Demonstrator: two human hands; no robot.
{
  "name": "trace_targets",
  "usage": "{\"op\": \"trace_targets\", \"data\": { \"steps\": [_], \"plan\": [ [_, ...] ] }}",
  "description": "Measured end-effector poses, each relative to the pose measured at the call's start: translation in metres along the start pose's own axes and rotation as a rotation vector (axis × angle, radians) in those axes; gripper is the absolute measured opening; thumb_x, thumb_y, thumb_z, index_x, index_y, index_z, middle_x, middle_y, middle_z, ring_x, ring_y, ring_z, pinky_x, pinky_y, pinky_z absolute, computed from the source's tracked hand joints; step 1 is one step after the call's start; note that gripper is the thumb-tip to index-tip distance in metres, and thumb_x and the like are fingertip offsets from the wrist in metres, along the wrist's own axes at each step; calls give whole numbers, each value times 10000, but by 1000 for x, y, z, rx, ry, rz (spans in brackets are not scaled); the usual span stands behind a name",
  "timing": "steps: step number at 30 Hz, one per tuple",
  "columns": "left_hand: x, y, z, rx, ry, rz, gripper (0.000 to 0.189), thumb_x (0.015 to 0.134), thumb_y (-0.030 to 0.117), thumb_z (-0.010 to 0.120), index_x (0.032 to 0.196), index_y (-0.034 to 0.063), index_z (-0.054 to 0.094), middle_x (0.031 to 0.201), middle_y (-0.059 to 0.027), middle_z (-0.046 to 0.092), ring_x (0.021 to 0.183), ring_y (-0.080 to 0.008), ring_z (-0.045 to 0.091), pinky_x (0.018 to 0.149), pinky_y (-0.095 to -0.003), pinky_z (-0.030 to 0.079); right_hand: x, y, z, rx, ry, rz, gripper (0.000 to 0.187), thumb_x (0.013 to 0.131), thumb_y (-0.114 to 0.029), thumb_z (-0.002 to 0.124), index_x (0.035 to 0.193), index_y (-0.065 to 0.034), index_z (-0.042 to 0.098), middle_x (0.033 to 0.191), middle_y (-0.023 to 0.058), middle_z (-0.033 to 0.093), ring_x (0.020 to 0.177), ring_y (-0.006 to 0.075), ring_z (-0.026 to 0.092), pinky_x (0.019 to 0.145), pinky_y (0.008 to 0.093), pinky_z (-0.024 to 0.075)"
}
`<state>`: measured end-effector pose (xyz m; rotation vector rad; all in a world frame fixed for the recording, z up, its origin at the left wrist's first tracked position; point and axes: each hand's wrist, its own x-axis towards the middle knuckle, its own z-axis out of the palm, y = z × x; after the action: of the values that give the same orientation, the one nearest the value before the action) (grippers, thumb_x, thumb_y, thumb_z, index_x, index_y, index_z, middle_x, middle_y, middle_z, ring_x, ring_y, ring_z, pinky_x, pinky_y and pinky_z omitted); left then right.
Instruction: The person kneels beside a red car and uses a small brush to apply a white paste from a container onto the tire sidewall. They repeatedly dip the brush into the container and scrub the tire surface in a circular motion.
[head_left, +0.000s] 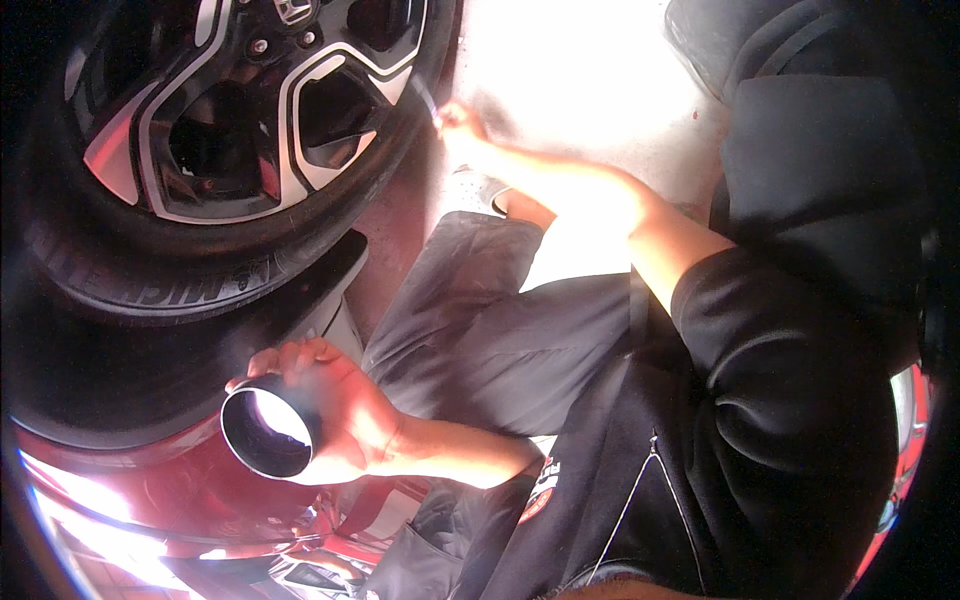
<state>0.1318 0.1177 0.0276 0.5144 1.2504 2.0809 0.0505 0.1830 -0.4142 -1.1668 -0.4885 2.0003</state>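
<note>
My left hand (341, 416) is wrapped around a dark cup-like container (262, 433) with a thin pale rim. Its round mouth faces the camera, and a bright reflection fills part of the inside. Beyond it, my right hand (459, 126) is closed on a thin, pale, blurred tool (426, 97), possibly a brush. That tool reaches the outer sidewall of a black car tire (360, 199); whether it touches cannot be told. Inside the tire is a black and silver alloy wheel (289, 161). Strong glare washes out the right hand and forearm.
Red glossy bodywork (135, 480) curves below the wheel, mirroring the surroundings. My bent leg in dark trousers (480, 322) lies between the hands, and a light patterned shoe (474, 191) shows past the knee. The floor (562, 67) is overexposed. Dark cloth-like shapes (817, 150) stand at right.
</note>
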Motion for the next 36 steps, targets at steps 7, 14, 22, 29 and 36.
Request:
{"op": "trace_targets", "data": {
  "steps": [7,14,22,29,36],
  "plan": [
    [0,-7,7,-39,15,-45,344,771,208,640,1068,38,602,1018,-99,550,808,-192,485,787,-337,394,2,-4,-3,-22,65,114,106,856,-103,687,935,-84,619,758,45,646,693,126,599,590,314,474],
    [6,-1,-12,10,-13,-22,403,828,261,648,1156,31,605,1058,-94,552,886,-179,490,813,-312,385,57,-7,-28,123,121,-11,193,808,45,618,964,-66,589,787,23,626,656,127,587,541,286,460],
    [-3,-11,15,-16,-54,-87,314,836,194,580,1088,7,583,997,-111,539,817,-199,482,773,-333,401,51,-2,-24,127,83,8,62,884,-92,638,919,-84,586,697,49,606,554,126,557,453,303,432],
    [-6,-9,10,-4,-12,-54,322,856,220,567,1085,-5,589,1009,-138,552,842,-201,485,769,-326,408,96,-117,-33,339,209,26,103,853,-47,618,935,-75,563,688,56,590,490,126,521,387,296,421],
    [15,11,6,232,436,248,618,770,490,545,1166,19,599,1010,-209,635,853,-308,549,760,-427,412,4,-218,12,252,-438,-135,79,957,-127,566,1005,-72,537,795,84,610,570,98,520,474,263,436]
  ]
}}
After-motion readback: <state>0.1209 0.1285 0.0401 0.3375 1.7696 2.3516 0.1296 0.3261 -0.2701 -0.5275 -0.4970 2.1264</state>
